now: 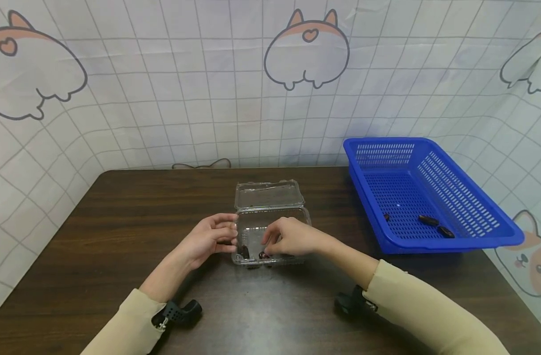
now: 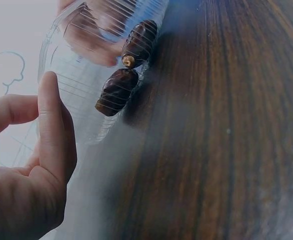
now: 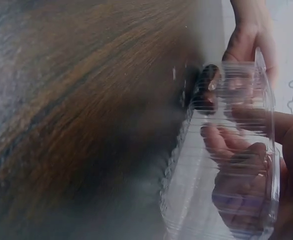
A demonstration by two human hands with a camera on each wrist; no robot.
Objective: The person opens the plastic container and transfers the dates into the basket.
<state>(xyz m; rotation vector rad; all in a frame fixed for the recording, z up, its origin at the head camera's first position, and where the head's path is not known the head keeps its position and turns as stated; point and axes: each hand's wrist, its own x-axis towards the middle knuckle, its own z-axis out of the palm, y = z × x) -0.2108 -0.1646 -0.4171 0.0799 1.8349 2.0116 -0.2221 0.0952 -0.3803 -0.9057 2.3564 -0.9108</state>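
Observation:
A clear plastic clamshell box lies with its lid folded back on the dark table. My left hand rests its fingertips against the box's left edge; in the left wrist view its fingers stand beside the clear wall. My right hand reaches down into the box, fingertips pinching a brown date near the front wall. Another date lies to its left in the front corner. Through the ribbed plastic, the left wrist view shows both, one date nearer and one by the right fingers.
A blue plastic basket stands at the right of the table, with several dates on its floor. A thin brown cord lies along the table's back edge, before a tiled-pattern cloth.

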